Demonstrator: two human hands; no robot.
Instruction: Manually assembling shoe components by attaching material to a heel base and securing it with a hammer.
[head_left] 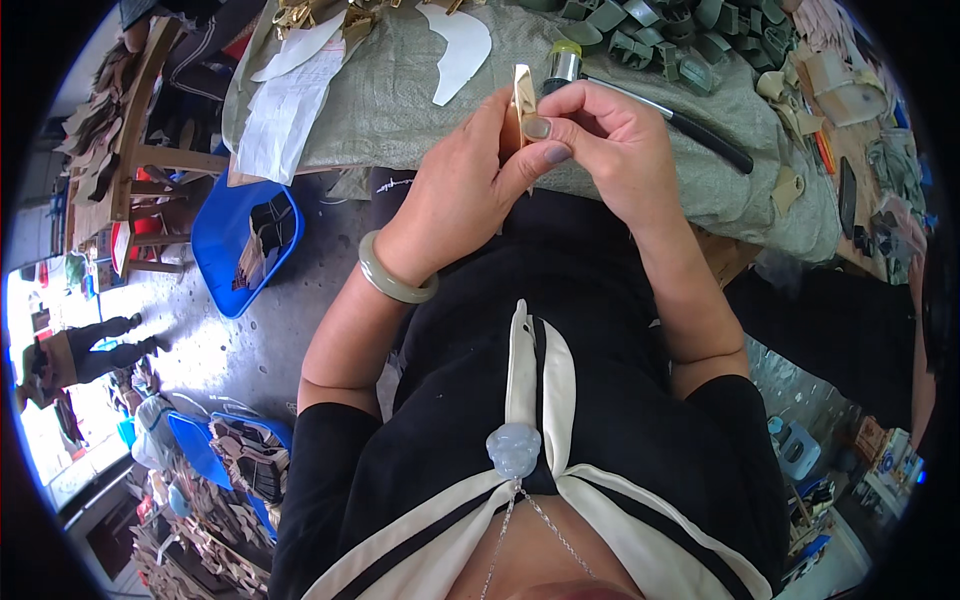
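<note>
Over the near edge of the cloth-covered table, my left hand [465, 180] and my right hand [620, 150] meet at a narrow, shiny gold piece [522, 88] held upright. Fingers of my left hand wrap its left side, with the thumb below. The thumb and bent fingers of my right hand pinch its right edge. Much of the piece is hidden by my fingers, so I cannot tell its exact kind. Just beyond my right hand lies a hammer [690, 125] with a metal head and black grip, its handle slanting to the right.
Dark green glossy pieces [650, 40] are heaped at the back right of the cloth [390, 130]. White curved pieces [460, 50] and a paper sheet [290, 105] lie at the left. A blue bin [215, 240] stands on the floor; a dark-clothed person [840, 330] is at my right.
</note>
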